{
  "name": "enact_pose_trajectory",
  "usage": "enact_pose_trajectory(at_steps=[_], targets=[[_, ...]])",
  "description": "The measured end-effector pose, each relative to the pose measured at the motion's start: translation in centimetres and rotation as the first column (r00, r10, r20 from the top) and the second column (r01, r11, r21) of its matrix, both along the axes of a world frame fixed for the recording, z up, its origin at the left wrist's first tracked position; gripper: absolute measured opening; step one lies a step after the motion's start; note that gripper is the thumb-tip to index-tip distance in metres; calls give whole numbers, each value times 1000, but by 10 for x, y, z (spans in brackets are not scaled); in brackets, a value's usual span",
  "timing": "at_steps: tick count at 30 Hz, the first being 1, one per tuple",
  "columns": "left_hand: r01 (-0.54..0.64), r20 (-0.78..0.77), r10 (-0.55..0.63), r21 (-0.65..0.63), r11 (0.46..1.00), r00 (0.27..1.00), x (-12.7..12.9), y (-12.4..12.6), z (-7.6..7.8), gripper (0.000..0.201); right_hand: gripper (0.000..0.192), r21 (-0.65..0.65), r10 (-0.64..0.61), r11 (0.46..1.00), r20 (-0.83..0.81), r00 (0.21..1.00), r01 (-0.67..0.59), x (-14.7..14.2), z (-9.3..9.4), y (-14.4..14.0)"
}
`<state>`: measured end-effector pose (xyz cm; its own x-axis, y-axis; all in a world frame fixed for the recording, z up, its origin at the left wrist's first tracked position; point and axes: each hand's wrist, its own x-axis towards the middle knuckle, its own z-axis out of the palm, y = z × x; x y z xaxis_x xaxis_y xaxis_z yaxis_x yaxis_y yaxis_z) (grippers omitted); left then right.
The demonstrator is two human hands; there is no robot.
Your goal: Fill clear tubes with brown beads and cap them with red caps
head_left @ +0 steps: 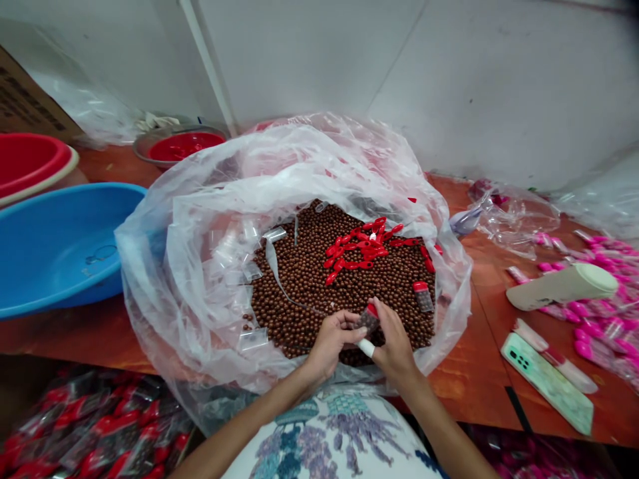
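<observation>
Brown round balls [304, 286] fill a large clear plastic bag [160, 239] in front of me. Above them, my left hand [330, 340] is closed around a small clear bottle [368, 322] with brown balls inside. My right hand [395, 342] has its fingers closed at the bottle's red cap [372, 309]; a white covering [367, 346] wraps its thumb. Red plastic spoon-shaped pieces [362, 246] lie on the balls. A second red-capped bottle [423, 297] rests at the right side of the bag. Clear empty tubes [253, 339] lie along the left side.
On the left stand a blue basin [64, 243] and a red basin [30, 159]. Red-capped packs [100, 426] fill a space below the tabletop. To the right are a pale green phone [549, 386], a cream cylinder [564, 286] and many pink pieces [606, 326].
</observation>
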<state>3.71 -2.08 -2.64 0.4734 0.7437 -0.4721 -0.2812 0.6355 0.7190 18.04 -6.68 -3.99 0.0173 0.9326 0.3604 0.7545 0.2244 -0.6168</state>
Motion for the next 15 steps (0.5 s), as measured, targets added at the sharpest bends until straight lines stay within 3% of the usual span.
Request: enact_pose_trajectory(at_steps=[4, 7, 12, 15], targets=[[7, 12, -7, -27, 1000, 1000, -1, 1, 2, 27, 73, -55, 6, 998, -106, 994, -12, 1, 5, 3], [81, 84, -76, -57, 995, 994, 0, 4, 6, 28, 77, -137, -18, 990, -266, 964, -19, -2, 11, 3], [243, 162, -248, 54, 969, 955, 4, 9, 16, 30, 88, -210, 46, 961, -524, 851, -181, -7, 18, -2], [266, 90, -283, 164, 950, 955, 5, 12, 18, 28, 75, -243, 54, 941, -579, 813, -235, -4, 22, -4]])
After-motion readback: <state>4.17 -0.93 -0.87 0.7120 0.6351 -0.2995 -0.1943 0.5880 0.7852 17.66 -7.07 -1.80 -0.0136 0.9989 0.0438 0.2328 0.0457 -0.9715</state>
